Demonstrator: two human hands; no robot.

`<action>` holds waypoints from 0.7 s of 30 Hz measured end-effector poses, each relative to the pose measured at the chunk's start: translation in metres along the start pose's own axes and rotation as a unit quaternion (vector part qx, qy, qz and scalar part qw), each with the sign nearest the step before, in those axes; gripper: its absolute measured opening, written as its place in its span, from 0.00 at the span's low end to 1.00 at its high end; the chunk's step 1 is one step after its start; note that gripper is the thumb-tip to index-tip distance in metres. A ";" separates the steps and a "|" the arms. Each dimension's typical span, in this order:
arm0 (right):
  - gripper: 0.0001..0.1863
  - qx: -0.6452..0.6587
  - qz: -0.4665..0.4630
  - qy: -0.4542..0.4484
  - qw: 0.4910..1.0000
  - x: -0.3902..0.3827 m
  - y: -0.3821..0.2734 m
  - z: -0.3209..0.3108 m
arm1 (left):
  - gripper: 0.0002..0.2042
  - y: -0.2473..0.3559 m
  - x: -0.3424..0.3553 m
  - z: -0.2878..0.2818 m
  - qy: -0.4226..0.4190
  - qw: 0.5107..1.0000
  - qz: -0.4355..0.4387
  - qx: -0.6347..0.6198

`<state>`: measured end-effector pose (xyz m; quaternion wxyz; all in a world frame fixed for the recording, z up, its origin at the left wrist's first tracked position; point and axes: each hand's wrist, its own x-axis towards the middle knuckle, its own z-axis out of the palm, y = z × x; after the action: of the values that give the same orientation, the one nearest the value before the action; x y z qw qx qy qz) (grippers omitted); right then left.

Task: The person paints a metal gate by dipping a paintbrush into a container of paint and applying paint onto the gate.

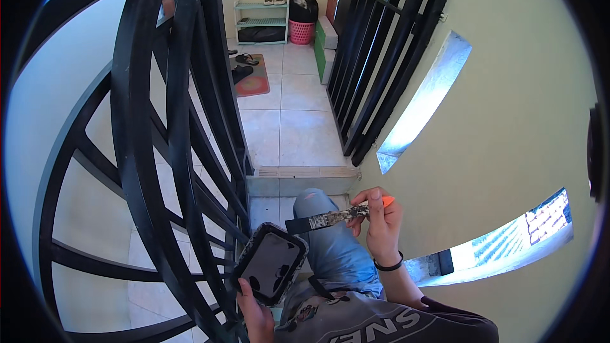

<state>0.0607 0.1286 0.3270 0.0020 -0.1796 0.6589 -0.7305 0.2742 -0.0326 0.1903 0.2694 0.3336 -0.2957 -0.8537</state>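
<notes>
My right hand (pixel 376 219) grips a paintbrush (pixel 327 218) by its handle, which is spotted with dried paint and ends in orange. The brush's dark bristles point left, just above the rim of a rectangular black container (pixel 293 284). My left hand (pixel 254 310) holds that container by its near left edge, thumb on the rim. Inside is a smooth, dark grey, shiny surface, with a few blacker patches low down. To the left of the container stands a curved black metal railing (pixel 181 108).
A black barred gate (pixel 381 57) stands along the right wall, beyond a tiled step (pixel 298 185). Slot openings (pixel 426 101) cut the wall on my right. Farther off are a shoe rack (pixel 262 23), a pink basket (pixel 301 32) and a mat with footwear (pixel 257 82).
</notes>
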 end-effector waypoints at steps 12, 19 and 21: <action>0.24 0.044 0.013 -0.041 0.998 0.071 0.020 0.010 | 0.29 -0.005 0.049 0.038 -0.003 1.000 0.025 -0.004; 0.23 0.034 0.057 -0.081 0.994 0.145 0.057 0.026 | 0.37 0.007 0.089 0.092 0.088 0.989 -0.066 0.102; 0.24 0.042 0.064 -0.115 0.990 0.167 0.065 0.030 | 0.37 0.004 0.106 0.103 0.104 0.989 -0.062 0.089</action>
<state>-0.1024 0.0507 0.3094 0.1320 -0.2198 0.6331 -0.7304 0.1334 -0.0717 0.2115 0.2143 0.4605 -0.3197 -0.7999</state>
